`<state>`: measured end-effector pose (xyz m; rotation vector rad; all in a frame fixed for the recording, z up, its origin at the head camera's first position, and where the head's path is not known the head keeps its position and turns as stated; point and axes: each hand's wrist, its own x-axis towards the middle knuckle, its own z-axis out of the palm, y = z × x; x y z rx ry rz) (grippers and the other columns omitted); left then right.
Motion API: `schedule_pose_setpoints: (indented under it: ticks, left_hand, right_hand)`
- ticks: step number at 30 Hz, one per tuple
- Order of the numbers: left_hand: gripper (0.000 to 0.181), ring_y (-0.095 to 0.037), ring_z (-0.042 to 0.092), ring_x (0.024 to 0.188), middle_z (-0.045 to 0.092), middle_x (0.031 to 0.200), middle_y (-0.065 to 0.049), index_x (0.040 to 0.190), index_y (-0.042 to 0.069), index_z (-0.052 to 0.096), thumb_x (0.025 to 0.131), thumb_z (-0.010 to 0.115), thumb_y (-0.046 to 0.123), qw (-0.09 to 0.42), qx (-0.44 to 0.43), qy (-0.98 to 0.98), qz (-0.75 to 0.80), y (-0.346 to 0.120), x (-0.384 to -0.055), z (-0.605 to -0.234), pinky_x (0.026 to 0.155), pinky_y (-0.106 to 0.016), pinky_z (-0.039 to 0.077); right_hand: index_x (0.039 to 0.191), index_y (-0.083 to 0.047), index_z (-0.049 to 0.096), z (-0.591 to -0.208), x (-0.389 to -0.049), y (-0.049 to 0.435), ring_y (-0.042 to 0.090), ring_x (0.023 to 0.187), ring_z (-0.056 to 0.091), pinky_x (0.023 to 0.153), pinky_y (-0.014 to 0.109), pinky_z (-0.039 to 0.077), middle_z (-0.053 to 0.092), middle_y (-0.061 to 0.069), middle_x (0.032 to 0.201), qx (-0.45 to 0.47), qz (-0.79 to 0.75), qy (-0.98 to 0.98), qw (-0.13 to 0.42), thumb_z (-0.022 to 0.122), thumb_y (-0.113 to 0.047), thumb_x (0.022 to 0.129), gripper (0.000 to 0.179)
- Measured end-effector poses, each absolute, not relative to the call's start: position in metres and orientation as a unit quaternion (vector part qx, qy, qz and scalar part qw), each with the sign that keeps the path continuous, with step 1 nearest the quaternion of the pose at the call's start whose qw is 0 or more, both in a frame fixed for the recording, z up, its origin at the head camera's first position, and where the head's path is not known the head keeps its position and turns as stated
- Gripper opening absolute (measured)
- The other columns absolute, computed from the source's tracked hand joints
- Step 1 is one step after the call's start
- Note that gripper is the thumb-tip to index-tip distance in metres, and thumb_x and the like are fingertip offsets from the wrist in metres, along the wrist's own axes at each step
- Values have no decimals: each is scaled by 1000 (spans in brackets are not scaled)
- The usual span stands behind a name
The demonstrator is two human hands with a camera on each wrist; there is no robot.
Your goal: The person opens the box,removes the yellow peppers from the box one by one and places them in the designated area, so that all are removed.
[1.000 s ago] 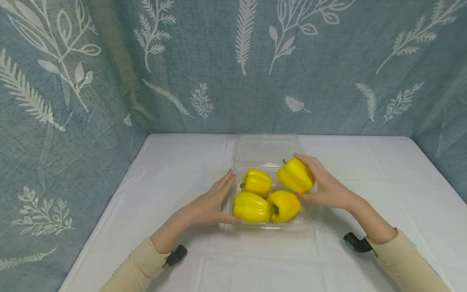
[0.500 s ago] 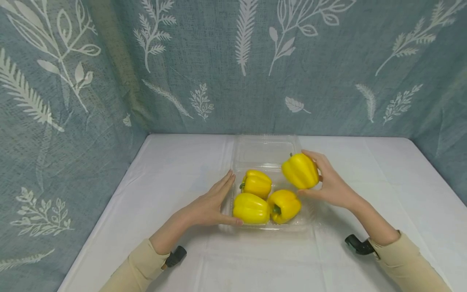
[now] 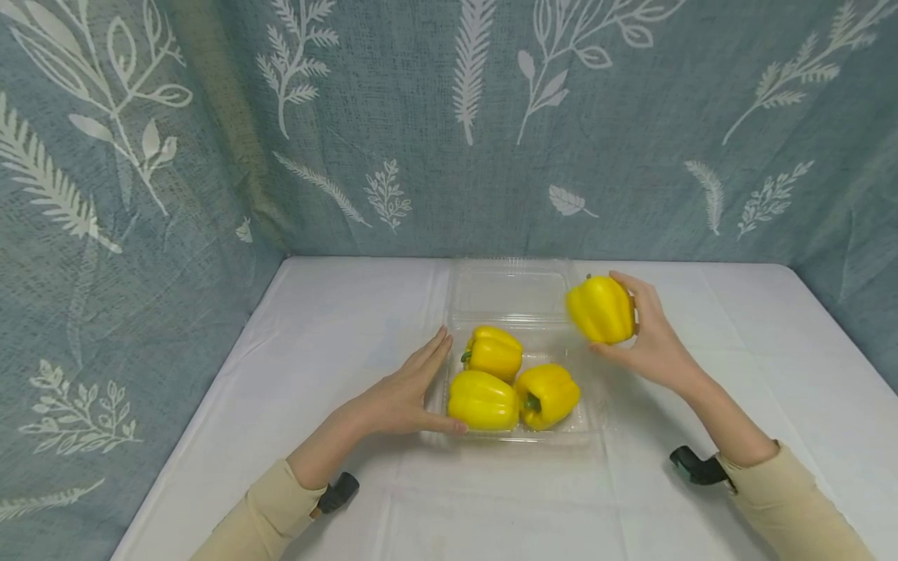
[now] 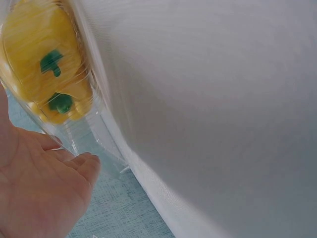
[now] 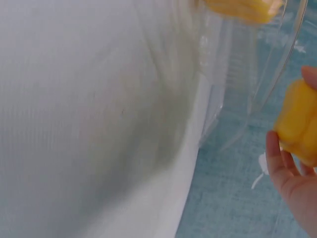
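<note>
My right hand grips a yellow bell pepper in the air, above and beyond the right side of a clear plastic clamshell container. The same pepper shows at the right edge of the right wrist view. Three more yellow bell peppers lie in the container: one at the back left, one at the front left, one at the front right. My left hand rests along the container's left side, fingers extended and thumb at the front corner. In the left wrist view, green stem ends show through the plastic wall.
The container's clear lid lies folded open towards the back. A white cloth covers the table. Behind and to the left hangs a blue-green curtain with white leaf prints.
My right hand has lifted the bell pepper from the container's back right and carried it up, back and to the right. My left hand has stayed in place.
</note>
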<state>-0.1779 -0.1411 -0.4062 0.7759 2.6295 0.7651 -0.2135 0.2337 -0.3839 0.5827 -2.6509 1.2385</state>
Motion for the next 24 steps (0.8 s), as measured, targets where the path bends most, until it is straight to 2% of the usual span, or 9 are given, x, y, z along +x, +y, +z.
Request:
schedule_pose_setpoints:
  ticks: [6, 13, 19, 24]
  left_hand:
    - [128, -24, 0, 148, -15, 161, 2, 157, 13, -4, 71, 72, 70, 148, 268, 914, 267, -141, -177, -405, 116, -48, 20]
    - [128, -23, 0, 148, -16, 161, 2, 157, 13, -4, 71, 72, 70, 150, 268, 913, 268, -140, -178, -406, 116, -47, 19]
    - [128, -23, 0, 148, -16, 161, 4, 157, 14, -4, 71, 72, 70, 153, 264, 913, 270, -141, -177, -405, 116, -48, 20]
    - [128, -23, 0, 148, -16, 161, 4, 157, 15, -4, 71, 72, 71, 155, 261, 914, 269, -140, -177, -405, 116, -49, 20]
  right_hand:
    - [154, -7, 16, -386, -221, 243, 40, 123, 35, 96, 63, 33, 22, 26, 146, 153, 419, -889, 104, 82, -10, 76, 102]
    - [151, -1, 19, -388, -234, 254, 41, 115, 37, 91, 58, 35, 25, 31, 141, 117, 405, -898, 121, 82, -11, 75, 100]
    - [147, 8, 22, -394, -252, 263, 44, 113, 34, 87, 58, 35, 27, 34, 137, 124, 369, -912, 130, 81, -5, 74, 95]
    - [146, 11, 20, -399, -263, 266, 49, 116, 35, 92, 63, 35, 24, 38, 137, 124, 351, -921, 112, 81, -4, 73, 97]
